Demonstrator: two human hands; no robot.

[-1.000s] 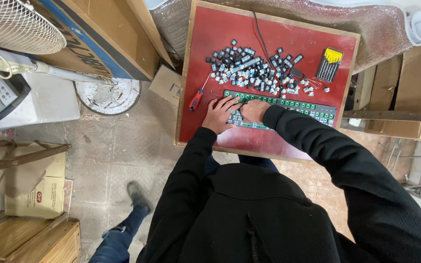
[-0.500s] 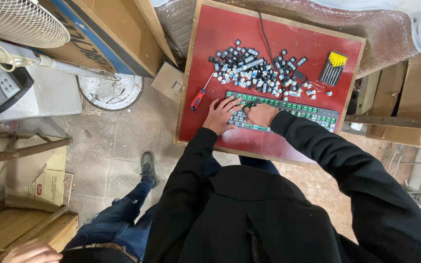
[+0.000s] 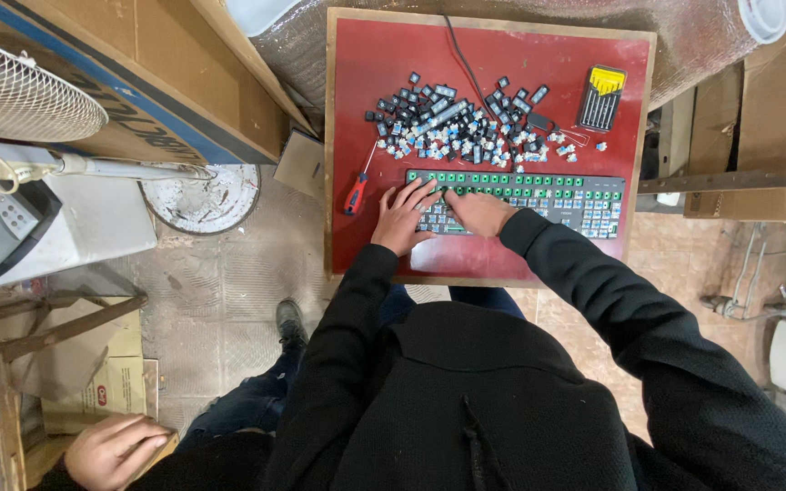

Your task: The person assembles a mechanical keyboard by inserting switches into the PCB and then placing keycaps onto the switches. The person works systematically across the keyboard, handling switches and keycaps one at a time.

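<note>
Working at centre frame on the red bench [image 3: 384,109], left hand [image 3: 400,218] spread and right hand [image 3: 479,211] flat, empty, on the mostly bare keyboard [image 3: 539,195]; loose keycaps [image 3: 452,127] piled above suggest stripping is nearly done.

Even, soft indoor light falls from above on the red tabletop [image 3: 502,55], leaving only faint shadows under the keycaps [image 3: 466,123]. Mild glare shows on the bubble wrap [image 3: 684,27]. The black jacket [image 3: 466,409] reads dark and nearly detailless. Wide-angle distortion bends the frame edges; focus holds throughout.
</note>
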